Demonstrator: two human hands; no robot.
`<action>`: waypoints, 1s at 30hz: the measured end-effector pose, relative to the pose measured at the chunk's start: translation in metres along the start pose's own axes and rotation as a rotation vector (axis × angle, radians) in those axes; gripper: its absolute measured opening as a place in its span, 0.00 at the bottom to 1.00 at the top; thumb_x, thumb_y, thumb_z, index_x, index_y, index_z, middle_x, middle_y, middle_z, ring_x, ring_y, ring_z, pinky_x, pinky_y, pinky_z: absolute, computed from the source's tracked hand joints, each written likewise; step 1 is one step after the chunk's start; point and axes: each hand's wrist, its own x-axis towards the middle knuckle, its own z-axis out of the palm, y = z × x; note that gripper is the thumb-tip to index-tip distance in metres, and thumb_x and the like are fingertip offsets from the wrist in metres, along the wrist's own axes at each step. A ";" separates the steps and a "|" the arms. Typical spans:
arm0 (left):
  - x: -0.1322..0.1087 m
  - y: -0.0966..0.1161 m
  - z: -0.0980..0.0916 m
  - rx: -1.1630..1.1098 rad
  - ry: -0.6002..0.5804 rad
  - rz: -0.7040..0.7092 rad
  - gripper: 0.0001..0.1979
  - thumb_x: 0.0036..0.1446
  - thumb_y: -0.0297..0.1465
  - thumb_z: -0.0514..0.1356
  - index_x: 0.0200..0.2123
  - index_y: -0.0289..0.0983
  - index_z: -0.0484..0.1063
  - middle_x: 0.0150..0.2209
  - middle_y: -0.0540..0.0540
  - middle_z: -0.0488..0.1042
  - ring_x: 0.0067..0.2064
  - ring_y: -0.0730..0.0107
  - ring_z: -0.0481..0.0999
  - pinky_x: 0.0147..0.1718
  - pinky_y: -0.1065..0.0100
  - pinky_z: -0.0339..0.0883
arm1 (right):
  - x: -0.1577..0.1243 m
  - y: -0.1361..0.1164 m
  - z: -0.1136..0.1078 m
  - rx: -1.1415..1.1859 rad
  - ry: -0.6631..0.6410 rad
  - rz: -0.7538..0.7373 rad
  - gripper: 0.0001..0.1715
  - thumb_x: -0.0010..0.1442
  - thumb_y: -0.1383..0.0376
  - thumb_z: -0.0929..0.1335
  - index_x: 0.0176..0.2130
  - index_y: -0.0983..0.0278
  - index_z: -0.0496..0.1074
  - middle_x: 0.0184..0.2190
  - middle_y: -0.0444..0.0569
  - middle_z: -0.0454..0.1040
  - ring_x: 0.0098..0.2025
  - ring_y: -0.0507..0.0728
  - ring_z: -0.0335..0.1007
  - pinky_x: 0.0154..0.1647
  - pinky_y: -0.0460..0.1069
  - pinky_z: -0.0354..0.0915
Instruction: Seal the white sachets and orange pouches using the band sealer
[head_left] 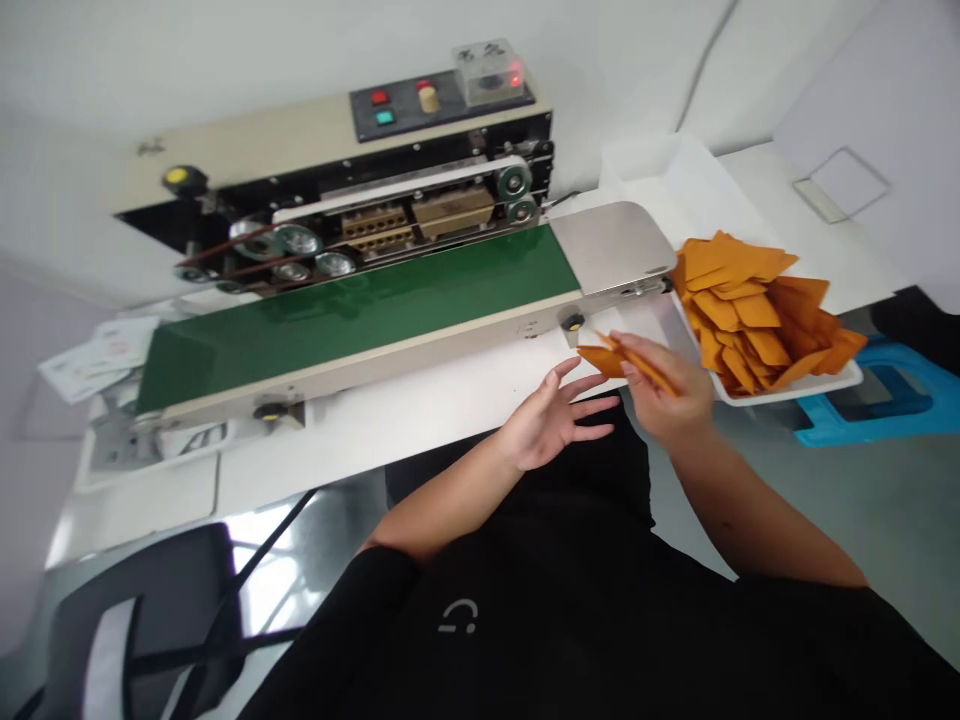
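Observation:
Several flat orange packets (600,362) are pinched between the thumb and fingers of my right hand (671,390), in front of the machine's right end. Just to their left, my left hand (551,415) is open with its fingers spread, the fingertips close to the packets; whether one touches them I cannot tell. A white tray (795,392) to the right of my right hand is heaped with more orange packets (739,300). Ahead of both hands is a band sealing machine (322,215) with a green conveyor belt (375,305).
A metal plate (615,245) extends the belt's right end. Knobs (572,322) stick out along the machine's front. White papers (109,352) lie at the far left. A blue stool (885,395) stands beside the tray, and a black chair (150,600) is at the lower left.

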 end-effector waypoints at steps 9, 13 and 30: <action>-0.015 0.013 -0.028 -0.296 0.246 0.053 0.26 0.71 0.53 0.59 0.60 0.42 0.72 0.56 0.42 0.78 0.55 0.59 0.81 0.57 0.57 0.76 | 0.024 -0.028 0.063 0.159 -0.154 -0.577 0.44 0.74 0.62 0.66 0.76 0.24 0.48 0.74 0.17 0.56 0.76 0.62 0.62 0.79 0.65 0.60; -0.016 0.007 -0.036 -0.347 0.348 0.084 0.16 0.70 0.39 0.65 0.57 0.41 0.73 0.53 0.45 0.79 0.53 0.67 0.81 0.60 0.65 0.72 | 0.029 -0.026 0.081 0.170 -0.202 -0.670 0.35 0.75 0.59 0.66 0.77 0.52 0.63 0.73 0.48 0.66 0.76 0.69 0.61 0.79 0.75 0.53; -0.022 -0.004 -0.043 -0.228 0.378 0.183 0.33 0.60 0.32 0.74 0.65 0.47 0.68 0.61 0.43 0.76 0.53 0.60 0.81 0.51 0.59 0.79 | 0.016 -0.027 0.096 0.799 -0.059 -0.304 0.33 0.75 0.42 0.63 0.71 0.45 0.70 0.68 0.48 0.71 0.73 0.67 0.65 0.78 0.69 0.58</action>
